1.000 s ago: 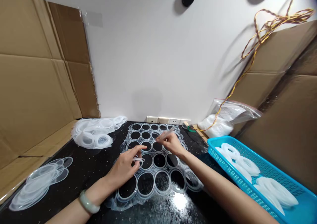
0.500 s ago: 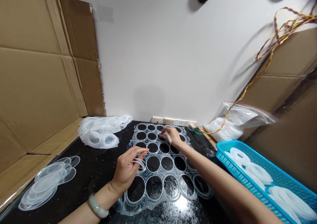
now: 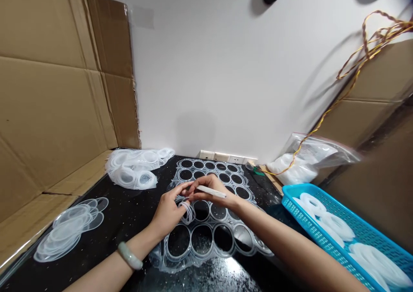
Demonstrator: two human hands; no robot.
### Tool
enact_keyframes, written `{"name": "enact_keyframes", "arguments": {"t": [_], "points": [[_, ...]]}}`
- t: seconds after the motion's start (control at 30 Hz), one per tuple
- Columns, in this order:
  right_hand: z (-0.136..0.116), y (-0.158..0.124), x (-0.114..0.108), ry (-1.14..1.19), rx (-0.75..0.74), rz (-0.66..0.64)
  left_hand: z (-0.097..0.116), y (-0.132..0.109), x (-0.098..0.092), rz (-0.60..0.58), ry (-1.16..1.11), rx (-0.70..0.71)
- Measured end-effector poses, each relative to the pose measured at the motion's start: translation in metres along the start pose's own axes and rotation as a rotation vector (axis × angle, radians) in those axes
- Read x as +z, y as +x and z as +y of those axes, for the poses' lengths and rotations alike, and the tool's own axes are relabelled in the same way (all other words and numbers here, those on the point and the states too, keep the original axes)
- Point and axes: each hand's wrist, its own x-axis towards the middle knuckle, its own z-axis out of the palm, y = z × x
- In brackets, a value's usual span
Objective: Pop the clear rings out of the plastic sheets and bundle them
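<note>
**Figure.** The left hand (image 3: pixel 168 214) and right hand (image 3: pixel 211 188) meet above a clear plastic sheet (image 3: pixel 212 239) punched with round holes, lying on a black speckled countertop (image 3: pixel 129 223). The left fingers (image 3: pixel 180 193) curl together around thin clear rings (image 3: pixel 187 212), which hang just above the sheet. The right thumb and fingers close on a slim white rod (image 3: pixel 211 191), its free end pointing right. A jade bangle (image 3: pixel 129 255) circles the left wrist. Left of the sheet lie a heap of clear rings (image 3: pixel 135 171) and a fanned stack of clear discs (image 3: pixel 64 231). To the right, a blue plastic basket (image 3: pixel 348 214) holds white rings (image 3: pixel 335 225), and a zip bag (image 3: pixel 322 147) lies beyond it.
</note>
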Motion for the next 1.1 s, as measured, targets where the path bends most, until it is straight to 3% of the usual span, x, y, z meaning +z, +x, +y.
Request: {"name": "enact_keyframes", "arguments": {"t": [0.1,0.3,0.43,0.6,0.7,1.1], "points": [[-0.005,-0.006,-0.002,0.0,0.046,0.041,0.002,-0.001,-0.004,0.0,0.071,0.032],[0.015,-0.014,-0.032,-0.116,0.117,0.207,0.001,0.002,-0.014,0.051,0.124,0.274],[0.027,-0.015,-0.035,-0.164,0.164,0.22,0.001,0.006,-0.016,-0.141,0.181,0.307],[0.036,-0.013,-0.034,-0.185,0.203,0.139,-0.002,0.006,-0.007,-0.437,0.255,0.366],[0.04,-0.012,-0.036,-0.149,0.193,0.149,-0.001,0.004,-0.002,-0.519,0.331,0.384],[0.047,-0.006,-0.031,-0.065,0.129,0.137,-0.008,-0.005,0.007,-0.485,0.324,0.335]]}}
